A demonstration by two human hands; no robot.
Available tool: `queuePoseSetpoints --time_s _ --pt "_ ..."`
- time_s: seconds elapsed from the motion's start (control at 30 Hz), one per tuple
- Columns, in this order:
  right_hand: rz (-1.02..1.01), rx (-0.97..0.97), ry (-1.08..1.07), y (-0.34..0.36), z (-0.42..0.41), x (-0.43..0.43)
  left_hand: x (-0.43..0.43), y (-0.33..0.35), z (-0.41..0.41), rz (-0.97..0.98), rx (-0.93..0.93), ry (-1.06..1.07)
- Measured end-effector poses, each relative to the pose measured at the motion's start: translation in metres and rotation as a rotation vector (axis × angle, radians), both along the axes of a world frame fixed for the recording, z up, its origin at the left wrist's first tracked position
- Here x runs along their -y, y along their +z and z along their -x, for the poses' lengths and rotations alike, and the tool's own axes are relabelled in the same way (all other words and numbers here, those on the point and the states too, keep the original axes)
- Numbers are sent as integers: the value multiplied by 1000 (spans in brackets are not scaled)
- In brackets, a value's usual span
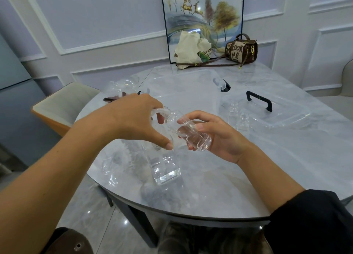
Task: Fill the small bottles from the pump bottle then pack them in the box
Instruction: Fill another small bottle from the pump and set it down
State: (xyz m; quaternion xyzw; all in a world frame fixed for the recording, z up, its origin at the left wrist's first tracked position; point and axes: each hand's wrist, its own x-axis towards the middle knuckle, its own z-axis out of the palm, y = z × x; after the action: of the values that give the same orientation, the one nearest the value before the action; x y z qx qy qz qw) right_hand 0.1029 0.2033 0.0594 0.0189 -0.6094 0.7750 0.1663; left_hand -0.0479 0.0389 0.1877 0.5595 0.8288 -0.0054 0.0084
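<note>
Left hand (131,118) grips the head of the pump bottle (166,169), which stands by the worktop's (248,173) near edge. Right hand (219,137) holds the small bottle (193,135) tilted, mouth at the nozzle. Handbag (241,49) at far edge reads "LOOK ME".

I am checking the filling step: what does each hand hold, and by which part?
The right hand grips the small bottle round its body. The left hand holds the pump bottle at its pump head.
</note>
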Motion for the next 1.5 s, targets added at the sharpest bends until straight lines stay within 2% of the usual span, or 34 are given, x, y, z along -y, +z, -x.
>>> queuePoseSetpoints --time_s 0.53,1.1,1.5 --pt "-11 -3 -62 -2 2 -1 9 -27 -6 -128 112 -16" --pt "37 -5 25 3 -2 5 3 -10 7 -40 13 -86" --pt "52 -8 32 5 -2 5 3 3 3 -13 71 -103"
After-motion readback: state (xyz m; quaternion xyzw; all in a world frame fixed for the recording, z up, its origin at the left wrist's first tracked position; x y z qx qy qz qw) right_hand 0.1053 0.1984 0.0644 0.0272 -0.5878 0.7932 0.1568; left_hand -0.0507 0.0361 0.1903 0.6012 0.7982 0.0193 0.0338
